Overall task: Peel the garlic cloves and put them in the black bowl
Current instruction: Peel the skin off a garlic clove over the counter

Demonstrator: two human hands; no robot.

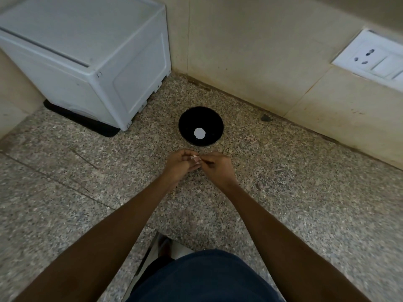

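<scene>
The left hand [182,163] and right hand [218,167] meet above the middle of the worktop [283,182], fingers curled, both pinching one garlic clove [195,158], pale and partly hidden. Just beyond stands the black bowl [200,126], round and glossy, holding a white peeled piece [199,133].

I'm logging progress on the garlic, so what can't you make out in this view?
- Clove: mostly hidden by the left hand and right hand; how much is peeled is unclear.
- White patch in the bowl: overexposed; garlic or glare, cannot tell.
- Wall socket: cut off by the right edge.
</scene>
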